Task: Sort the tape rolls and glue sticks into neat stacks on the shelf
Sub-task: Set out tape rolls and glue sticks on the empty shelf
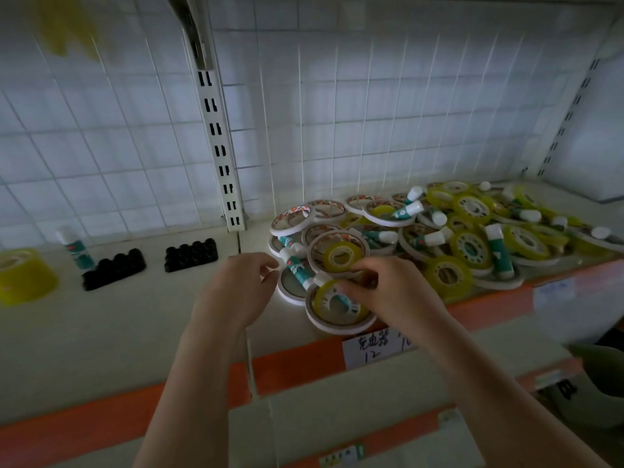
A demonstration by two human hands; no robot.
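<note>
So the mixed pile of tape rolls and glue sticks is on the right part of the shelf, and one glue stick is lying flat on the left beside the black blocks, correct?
Not quite. The head view shows the pile on the right part of the shelf, but the lone glue stick on the left stands upright beside the black blocks, not lying flat.

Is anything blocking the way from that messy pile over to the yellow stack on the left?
Partly. Between the pile and the yellow tape stack sit two black blocks and an upright glue stick, all toward the back of the shelf. The front strip of the shelf looks free, so a roll could travel there.
</note>
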